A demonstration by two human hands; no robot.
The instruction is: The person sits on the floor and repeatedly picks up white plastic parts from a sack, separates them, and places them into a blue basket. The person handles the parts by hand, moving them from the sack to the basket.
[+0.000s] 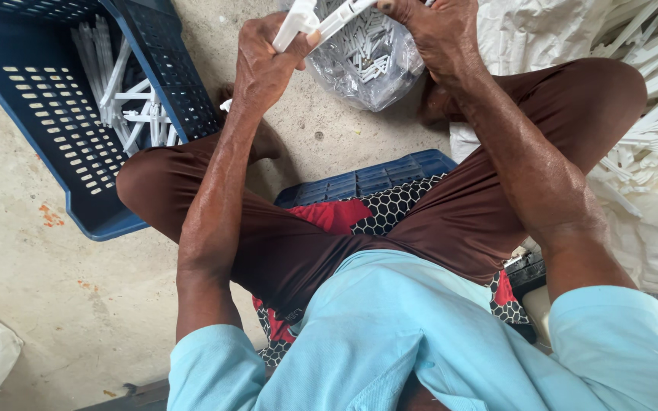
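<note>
My left hand (264, 65) grips one end of a white plastic piece (298, 23) near the top middle. My right hand (436, 30) holds the other end of that piece (344, 14), which runs between both hands. Just beyond the hands lies a clear plastic bag (367, 65) filled with several small white parts. I sit cross-legged in brown trousers and a light blue shirt.
A dark blue perforated crate (55, 144) at the left holds several white plastic frames (127, 106). A heap of white plastic strips (649, 91) lies on a white sack at the right. I sit on a blue crate (367, 179) with a patterned cushion, on a concrete floor.
</note>
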